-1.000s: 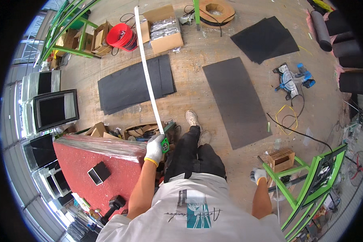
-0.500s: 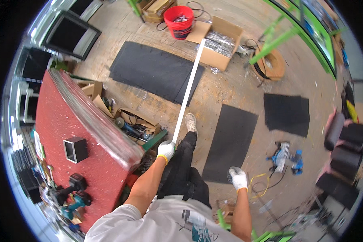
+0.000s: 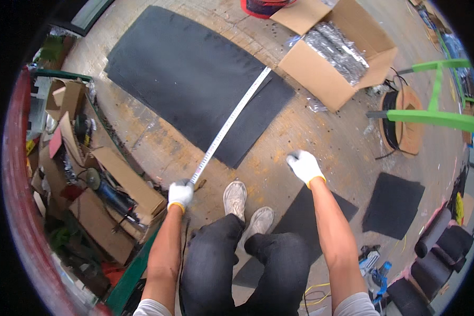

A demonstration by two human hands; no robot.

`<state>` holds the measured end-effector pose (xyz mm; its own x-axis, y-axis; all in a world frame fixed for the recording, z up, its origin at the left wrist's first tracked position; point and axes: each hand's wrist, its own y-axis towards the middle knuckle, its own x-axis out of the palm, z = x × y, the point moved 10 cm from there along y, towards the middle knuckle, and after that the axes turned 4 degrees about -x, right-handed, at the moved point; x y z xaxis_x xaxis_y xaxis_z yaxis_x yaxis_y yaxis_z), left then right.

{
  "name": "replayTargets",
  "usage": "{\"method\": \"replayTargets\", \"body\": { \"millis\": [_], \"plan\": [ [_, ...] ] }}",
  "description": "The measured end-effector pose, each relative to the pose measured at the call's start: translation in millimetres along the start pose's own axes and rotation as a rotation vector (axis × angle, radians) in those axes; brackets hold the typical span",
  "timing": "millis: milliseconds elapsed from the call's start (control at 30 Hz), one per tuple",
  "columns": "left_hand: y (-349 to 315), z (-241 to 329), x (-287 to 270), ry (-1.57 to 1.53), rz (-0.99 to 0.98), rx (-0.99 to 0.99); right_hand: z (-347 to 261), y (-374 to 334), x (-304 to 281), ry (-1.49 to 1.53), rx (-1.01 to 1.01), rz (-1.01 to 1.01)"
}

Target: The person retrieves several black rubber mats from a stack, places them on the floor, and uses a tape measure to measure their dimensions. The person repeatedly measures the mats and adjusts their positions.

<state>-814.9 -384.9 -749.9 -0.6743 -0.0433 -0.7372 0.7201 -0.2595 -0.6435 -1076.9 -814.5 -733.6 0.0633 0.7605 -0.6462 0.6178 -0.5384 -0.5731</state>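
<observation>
now the white tape (image 3: 231, 120), tip lately over the carton (image 3: 313, 73), crosses the black sheets (image 3: 179, 79), tip near their far edge, seemingly setting scale against sheet; contact unclear. left hand (image 3: 180, 194) clamped on tape's near end; right hand (image 3: 305, 167) half-curled, well apart, grip can't be told

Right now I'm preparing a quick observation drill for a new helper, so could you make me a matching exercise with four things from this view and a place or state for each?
Things
1. Left hand in a white glove
2. Right hand in a white glove
3. Open brown cardboard box
4. Large flat black sheets beside the box

Places or states
A. Filled with shiny silvery pieces
B. Crossed by the long white measuring tape
C. Off the tape, fingers curled
D. Gripping the tape's near end

Pairs: 1-D, 2-C, 3-A, 4-B
</observation>
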Motion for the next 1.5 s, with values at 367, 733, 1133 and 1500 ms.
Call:
{"method": "replayTargets", "body": {
  "millis": [367,733,1133,1500],
  "plan": [
    [83,-22,19,0.020,-0.035,-0.037,11,114,105,0.016,-0.129,-0.168],
    [97,-18,29,-0.001,-0.075,-0.071,32,104,139,0.177,-0.081,-0.292],
    [113,-23,40,0.054,-0.204,-0.086,23,107,138,0.234,0.008,-0.343],
    [127,-25,41,0.081,-0.186,-0.061,-38,106,126,0.408,0.029,-0.352]
  ]
}}
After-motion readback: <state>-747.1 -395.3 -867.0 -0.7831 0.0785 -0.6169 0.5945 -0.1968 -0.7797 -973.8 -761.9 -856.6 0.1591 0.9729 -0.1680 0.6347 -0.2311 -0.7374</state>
